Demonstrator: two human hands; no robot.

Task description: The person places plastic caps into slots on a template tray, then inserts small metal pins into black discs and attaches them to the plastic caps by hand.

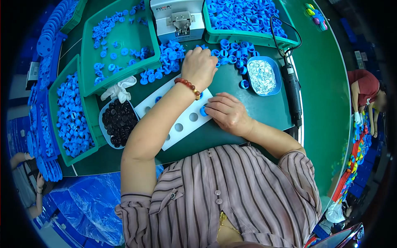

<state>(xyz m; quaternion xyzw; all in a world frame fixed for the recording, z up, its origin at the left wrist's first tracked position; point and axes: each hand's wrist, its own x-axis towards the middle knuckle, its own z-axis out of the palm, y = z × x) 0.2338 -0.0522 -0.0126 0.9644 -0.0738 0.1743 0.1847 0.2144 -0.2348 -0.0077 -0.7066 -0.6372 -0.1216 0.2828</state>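
My left hand (200, 68), wearing a beaded bracelet (188, 86), reaches over the white board to the loose blue parts. Its fingers curl down beside several blue caps (224, 53); what they hold is hidden. At the right end of the white board (170, 143), my right hand (228, 114) has its fingers closed on a blue cap (203, 110) over the board. Round holes show in the board, and another blue cap (158, 99) sits partly behind my left forearm. Stemmed blue parts (170, 56) are heaped left of my left hand.
Green bins (159, 62) of blue parts stand behind and left. A FUMA machine (178, 20) is between them. To the right are a blue dish (264, 93) of small metal pins and a black electric screwdriver (292, 93). A tray of black parts (119, 124) and white cloth (120, 89) sit left.
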